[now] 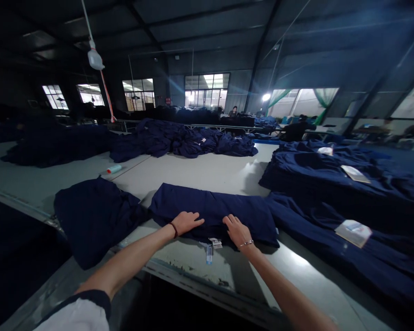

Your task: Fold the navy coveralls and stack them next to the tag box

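The long grey counter (196,172) stretches ahead of me, heaped with piles of navy cloth (179,140). At its near edge lies a folded navy garment (210,211), with my left hand (184,223) and right hand (236,231) resting on top. My fingers (196,219) are spread apart, flat on the fabric, clamped on nothing. Small tags (215,243) lie just below the fold.
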`<state>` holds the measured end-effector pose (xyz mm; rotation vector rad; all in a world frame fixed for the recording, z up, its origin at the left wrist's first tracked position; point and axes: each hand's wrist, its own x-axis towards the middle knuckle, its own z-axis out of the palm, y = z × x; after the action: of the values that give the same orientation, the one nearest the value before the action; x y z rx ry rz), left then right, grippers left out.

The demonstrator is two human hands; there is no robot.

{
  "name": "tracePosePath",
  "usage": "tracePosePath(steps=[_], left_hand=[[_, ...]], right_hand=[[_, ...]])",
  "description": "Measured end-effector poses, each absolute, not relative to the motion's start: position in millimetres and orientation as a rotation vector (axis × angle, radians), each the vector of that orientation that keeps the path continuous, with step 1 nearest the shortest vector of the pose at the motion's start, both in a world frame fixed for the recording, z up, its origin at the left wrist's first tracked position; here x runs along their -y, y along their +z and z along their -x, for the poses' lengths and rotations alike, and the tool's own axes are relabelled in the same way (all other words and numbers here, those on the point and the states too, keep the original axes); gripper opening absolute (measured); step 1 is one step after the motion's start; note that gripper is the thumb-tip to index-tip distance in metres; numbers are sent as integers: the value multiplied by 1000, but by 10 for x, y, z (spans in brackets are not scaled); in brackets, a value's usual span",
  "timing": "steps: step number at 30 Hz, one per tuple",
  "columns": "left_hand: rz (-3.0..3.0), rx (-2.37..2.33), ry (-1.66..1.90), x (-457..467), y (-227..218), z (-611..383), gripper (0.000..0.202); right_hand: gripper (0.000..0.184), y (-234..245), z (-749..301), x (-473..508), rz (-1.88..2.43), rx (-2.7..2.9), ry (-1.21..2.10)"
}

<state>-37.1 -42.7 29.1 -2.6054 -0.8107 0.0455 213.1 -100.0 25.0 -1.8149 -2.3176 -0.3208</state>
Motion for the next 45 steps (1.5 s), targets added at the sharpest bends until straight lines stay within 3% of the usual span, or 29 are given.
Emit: tracePosePath(steps=[12,22,29,31,33,35,39,45], left_hand=[[2679,664,-82,720,547,417,54],[2699,583,-67,945,291,329,52],[2851,592,11,862,420,376,63],[3043,526,76,760,533,380,58],[3248,500,52,622,649,340,42],[3300,716,-165,458,740,245,32],[2785,1581,-565,121,797,0,41],[2370,2143,-373,-21,473,-30,60]], right_hand=[[36,400,-2366,1252,1542,2123,-161],[37,241,-2431,1360,1590,2381,48],[21,459,-2494,1304,1486,2458,285],[12,592,-2507,1248,1459,2475,389],[26,718,-2490,1129,1512,2423,389],[37,800,-2440,942,1607,2318,273],[40,797,-2323,494,1739,2153,73],[52,477,-2387,271,2140,2143,16]])
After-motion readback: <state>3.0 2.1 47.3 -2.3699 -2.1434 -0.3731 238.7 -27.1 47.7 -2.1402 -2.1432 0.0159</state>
